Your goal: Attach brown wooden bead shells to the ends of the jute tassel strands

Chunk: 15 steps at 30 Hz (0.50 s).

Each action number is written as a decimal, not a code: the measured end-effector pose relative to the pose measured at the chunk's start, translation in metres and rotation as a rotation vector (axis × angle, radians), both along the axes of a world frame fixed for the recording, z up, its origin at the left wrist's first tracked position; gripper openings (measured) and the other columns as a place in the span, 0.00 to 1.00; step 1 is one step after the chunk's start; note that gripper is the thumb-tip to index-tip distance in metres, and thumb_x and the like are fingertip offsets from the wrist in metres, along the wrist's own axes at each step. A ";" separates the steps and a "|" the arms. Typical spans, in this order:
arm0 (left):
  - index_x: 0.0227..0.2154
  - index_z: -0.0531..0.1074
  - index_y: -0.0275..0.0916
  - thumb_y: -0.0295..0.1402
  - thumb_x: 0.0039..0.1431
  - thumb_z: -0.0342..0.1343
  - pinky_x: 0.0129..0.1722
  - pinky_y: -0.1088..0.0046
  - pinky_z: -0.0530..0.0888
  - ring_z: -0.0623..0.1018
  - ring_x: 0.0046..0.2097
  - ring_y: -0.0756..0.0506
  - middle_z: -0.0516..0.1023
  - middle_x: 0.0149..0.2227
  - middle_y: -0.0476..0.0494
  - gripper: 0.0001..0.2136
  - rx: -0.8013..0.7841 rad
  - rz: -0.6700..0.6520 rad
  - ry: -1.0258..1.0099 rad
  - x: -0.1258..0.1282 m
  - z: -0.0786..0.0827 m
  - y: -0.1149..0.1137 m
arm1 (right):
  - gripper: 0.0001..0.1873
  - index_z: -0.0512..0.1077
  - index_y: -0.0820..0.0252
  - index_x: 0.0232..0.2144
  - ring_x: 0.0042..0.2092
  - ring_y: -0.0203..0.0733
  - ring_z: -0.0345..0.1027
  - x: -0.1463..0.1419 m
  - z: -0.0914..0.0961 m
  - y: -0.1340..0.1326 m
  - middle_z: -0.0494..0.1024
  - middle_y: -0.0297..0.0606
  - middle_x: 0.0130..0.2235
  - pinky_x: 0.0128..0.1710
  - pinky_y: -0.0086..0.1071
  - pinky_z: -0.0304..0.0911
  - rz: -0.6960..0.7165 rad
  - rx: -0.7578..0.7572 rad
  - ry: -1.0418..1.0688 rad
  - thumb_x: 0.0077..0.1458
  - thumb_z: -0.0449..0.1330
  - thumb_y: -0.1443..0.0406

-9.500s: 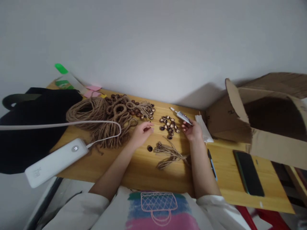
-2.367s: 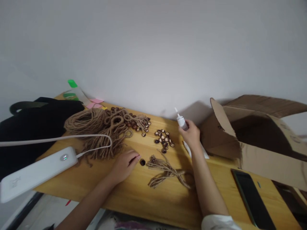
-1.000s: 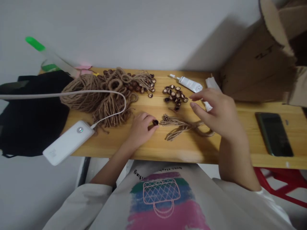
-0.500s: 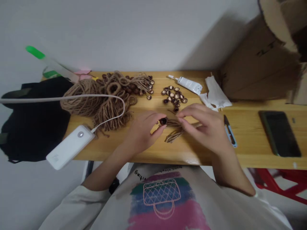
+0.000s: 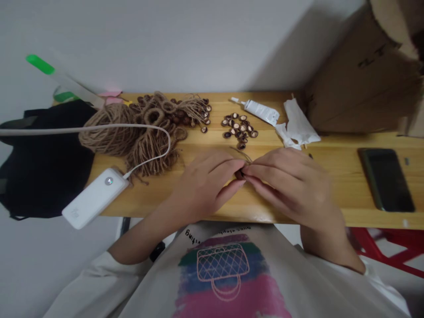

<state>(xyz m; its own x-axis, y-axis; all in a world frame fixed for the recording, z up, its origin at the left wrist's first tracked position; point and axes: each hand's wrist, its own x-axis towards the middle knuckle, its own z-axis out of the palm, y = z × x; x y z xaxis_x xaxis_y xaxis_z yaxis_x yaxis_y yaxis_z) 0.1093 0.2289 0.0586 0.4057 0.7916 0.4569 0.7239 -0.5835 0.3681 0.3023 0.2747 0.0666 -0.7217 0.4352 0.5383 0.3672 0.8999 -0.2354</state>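
Observation:
Between the thumb and fingers of my left hand (image 5: 212,183) is a small, dark brown hollow nutshell (image 5: 240,174). My right hand (image 5: 288,183) is closed in a pinch, fingertips pressed against the shell's opening. Whatever those fingertips hold is hidden. A thin strand of jute twine (image 5: 244,154) shows just behind the fingertips. Beyond the hands lies a loose group of similar shells (image 5: 236,126) with pale patches.
A glue tube (image 5: 261,111) and crumpled white tissue (image 5: 298,123) lie behind my right hand. Jute twine (image 5: 109,132) is heaped on the left, near a white power bank (image 5: 96,198) with a cable. A phone (image 5: 386,179) and a cardboard box (image 5: 357,92) are on the right.
Both hands have come together at the shell, which moved right and tilted. My right hand now covers the twine bundle and most of the blue-handled snips seen before.

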 end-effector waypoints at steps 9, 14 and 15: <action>0.42 0.70 0.32 0.32 0.61 0.54 0.44 0.70 0.72 0.76 0.42 0.46 0.78 0.38 0.42 0.09 -0.030 0.009 -0.015 -0.001 -0.002 -0.006 | 0.02 0.71 0.61 0.34 0.34 0.36 0.69 0.010 0.003 -0.003 0.76 0.37 0.32 0.35 0.32 0.64 -0.079 0.008 -0.050 0.56 0.59 0.69; 0.42 0.71 0.34 0.31 0.60 0.56 0.40 0.73 0.73 0.77 0.38 0.49 0.78 0.35 0.45 0.09 -0.107 -0.007 -0.176 -0.004 -0.014 -0.002 | 0.02 0.70 0.59 0.33 0.34 0.35 0.70 0.040 0.008 -0.007 0.76 0.36 0.31 0.35 0.29 0.64 -0.239 0.029 -0.112 0.55 0.60 0.69; 0.41 0.72 0.35 0.31 0.60 0.56 0.39 0.74 0.72 0.76 0.37 0.49 0.78 0.34 0.46 0.08 -0.128 -0.010 -0.216 -0.006 -0.019 0.001 | 0.01 0.70 0.59 0.33 0.34 0.34 0.71 0.053 0.009 -0.011 0.76 0.36 0.32 0.35 0.28 0.64 -0.289 -0.003 -0.152 0.56 0.60 0.68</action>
